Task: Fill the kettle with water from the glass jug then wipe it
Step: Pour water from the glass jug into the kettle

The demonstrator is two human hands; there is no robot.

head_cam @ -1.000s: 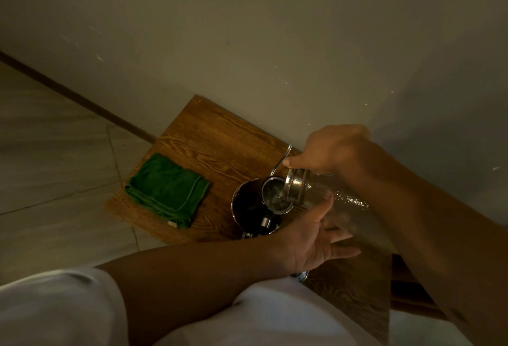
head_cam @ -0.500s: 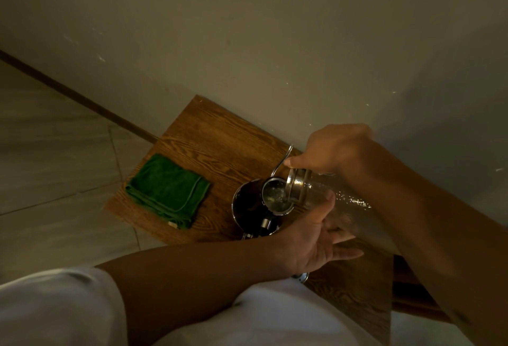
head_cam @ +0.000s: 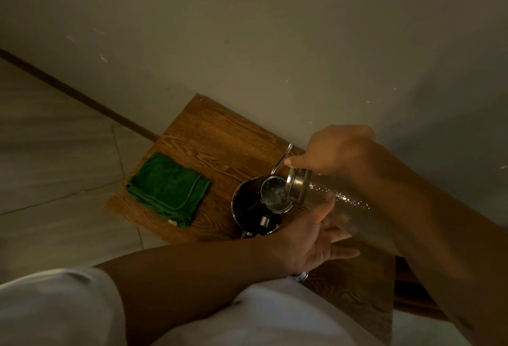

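Observation:
A steel kettle point(head_cam: 247, 204) stands open on the wooden table point(head_cam: 220, 139), its thin curved spout rising toward the wall. The glass jug point(head_cam: 324, 194) lies tilted almost flat, its metal-collared mouth over the kettle's rim. My right hand point(head_cam: 332, 150) grips the jug near its neck from above. Under the jug's body my left hand point(head_cam: 316, 238) rests with palm up and fingers spread, touching the glass. A folded green cloth point(head_cam: 169, 187) lies on the table to the left of the kettle.
The table stands against a plain wall; tiled floor lies to the left, below its edge. A small metal piece point(head_cam: 301, 277) shows at the near table edge under my left wrist. My white clothing fills the bottom of the view.
Barely anything has moved. The jug stays tilted over the kettle with both hands in the same places.

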